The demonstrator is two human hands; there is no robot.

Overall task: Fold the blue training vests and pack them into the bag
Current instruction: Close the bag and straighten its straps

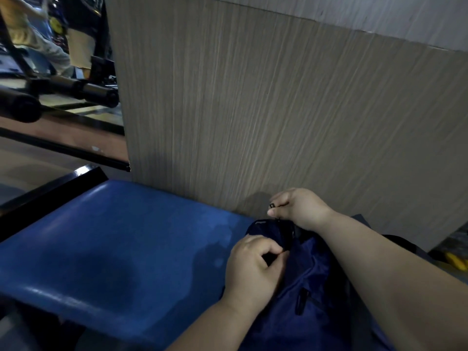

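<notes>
Both arms are bare to the forearm. The right hand, knuckles up and fingers curled, pinches a small black zip pull between thumb and bent forefinger. Its wrist is nearly straight, and the right forearm runs back from the grip to the lower right edge. The left hand lies just below and to the left of that grip, its back turned upward, fingers curled and thumb against forefinger, pinching a fold of the bag. The left forearm leads down from it to the lower edge. The two hands are near but apart.
</notes>
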